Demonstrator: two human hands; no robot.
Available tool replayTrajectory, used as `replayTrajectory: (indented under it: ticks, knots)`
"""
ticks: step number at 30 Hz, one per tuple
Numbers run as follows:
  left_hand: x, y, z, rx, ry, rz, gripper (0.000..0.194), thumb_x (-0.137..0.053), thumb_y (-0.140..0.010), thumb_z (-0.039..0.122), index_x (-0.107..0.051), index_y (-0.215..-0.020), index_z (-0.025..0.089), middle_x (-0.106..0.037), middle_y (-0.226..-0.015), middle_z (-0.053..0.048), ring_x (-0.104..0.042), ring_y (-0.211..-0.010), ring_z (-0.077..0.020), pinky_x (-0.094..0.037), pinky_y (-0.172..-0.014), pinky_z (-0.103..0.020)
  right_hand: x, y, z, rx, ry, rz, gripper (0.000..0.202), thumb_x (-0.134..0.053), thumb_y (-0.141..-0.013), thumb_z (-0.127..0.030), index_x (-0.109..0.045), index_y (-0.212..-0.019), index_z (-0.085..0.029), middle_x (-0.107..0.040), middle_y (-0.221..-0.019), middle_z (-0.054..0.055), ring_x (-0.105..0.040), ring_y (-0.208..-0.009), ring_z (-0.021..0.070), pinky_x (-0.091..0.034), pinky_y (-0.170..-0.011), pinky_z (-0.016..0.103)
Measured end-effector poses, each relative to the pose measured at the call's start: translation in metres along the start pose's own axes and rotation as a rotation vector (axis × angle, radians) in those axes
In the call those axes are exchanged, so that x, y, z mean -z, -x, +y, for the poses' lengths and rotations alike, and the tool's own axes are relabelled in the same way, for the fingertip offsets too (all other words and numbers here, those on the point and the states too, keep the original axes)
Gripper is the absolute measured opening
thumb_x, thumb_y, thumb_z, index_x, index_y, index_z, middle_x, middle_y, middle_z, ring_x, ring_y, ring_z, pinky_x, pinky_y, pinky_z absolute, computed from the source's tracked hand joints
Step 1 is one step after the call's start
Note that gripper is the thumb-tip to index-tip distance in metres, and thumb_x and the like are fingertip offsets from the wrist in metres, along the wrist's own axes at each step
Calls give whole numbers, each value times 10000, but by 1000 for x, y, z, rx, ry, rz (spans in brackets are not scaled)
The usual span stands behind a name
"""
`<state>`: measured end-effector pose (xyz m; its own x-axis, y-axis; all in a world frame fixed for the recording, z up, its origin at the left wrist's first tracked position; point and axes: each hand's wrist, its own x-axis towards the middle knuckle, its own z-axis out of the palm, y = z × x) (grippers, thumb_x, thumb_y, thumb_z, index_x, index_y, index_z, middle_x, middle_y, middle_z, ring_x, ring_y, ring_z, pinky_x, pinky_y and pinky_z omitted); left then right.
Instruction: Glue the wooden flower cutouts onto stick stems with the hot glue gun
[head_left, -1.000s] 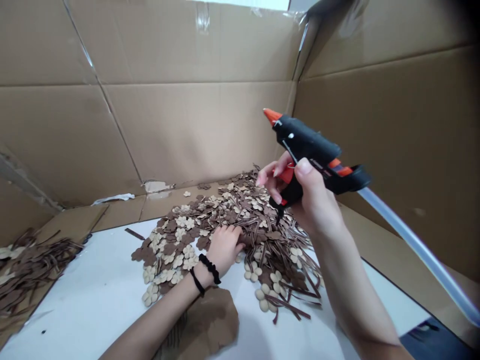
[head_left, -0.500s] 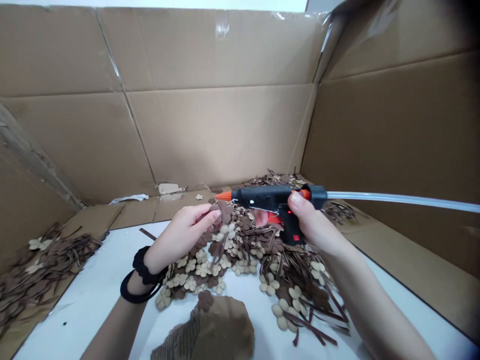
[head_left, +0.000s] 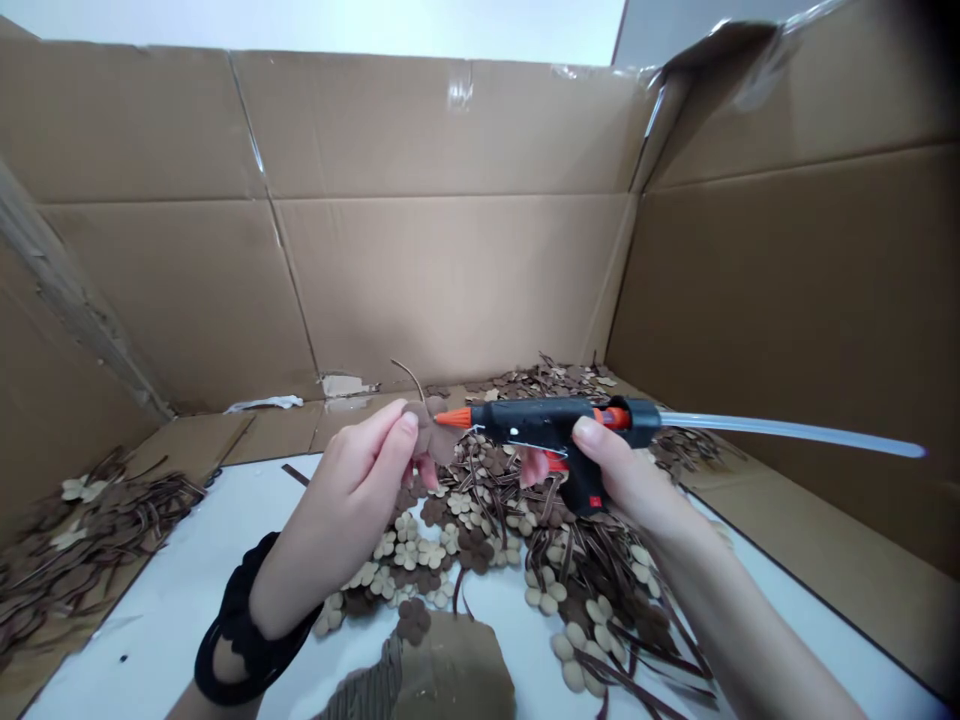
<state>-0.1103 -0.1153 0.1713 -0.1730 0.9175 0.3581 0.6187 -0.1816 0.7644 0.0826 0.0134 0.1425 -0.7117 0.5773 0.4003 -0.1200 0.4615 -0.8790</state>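
Observation:
My left hand point(head_left: 367, 480) pinches a brown flower cutout point(head_left: 439, 437) between thumb and fingers, with a thin stem-like strip point(head_left: 409, 374) rising above it. My right hand point(head_left: 611, 465) is wrapped round the grip of a black and orange hot glue gun point(head_left: 532, 420). The gun lies level, and its orange nozzle points left, at the flower cutout; whether the tip touches it I cannot tell. A long clear glue stick point(head_left: 787, 428) sticks out of the gun's back end. Below the hands lies a heap of beige and brown flower cutouts point(head_left: 412, 552).
Cardboard walls point(head_left: 450, 280) enclose the white work board point(head_left: 247, 520) at the back and sides. Dark brown strips and flowers point(head_left: 90, 540) are piled at the left. A torn piece of cardboard point(head_left: 454, 670) lies at the front, a small brown flower point(head_left: 413, 621) at its top edge.
My left hand has turned, so the flower cutout shows more of its face near the nozzle. Both hands and the gun sit slightly lower in the picture as the view has tilted up.

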Motion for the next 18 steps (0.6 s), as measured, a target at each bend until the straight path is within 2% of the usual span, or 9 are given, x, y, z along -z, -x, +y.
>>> replayTrajectory:
  ticks: [18]
  knots:
    - [-4,2,1,-40,-3,59,403,-292,-963,439,-527,-747,191,-580,-664,-22,-533,-622,-143,-411,-552,-251,2,3,3,40,-12,49,572,-423,-802,-722,-613,-554,-244,-625,-610,67,-620,-641,226,-524,-661,391]
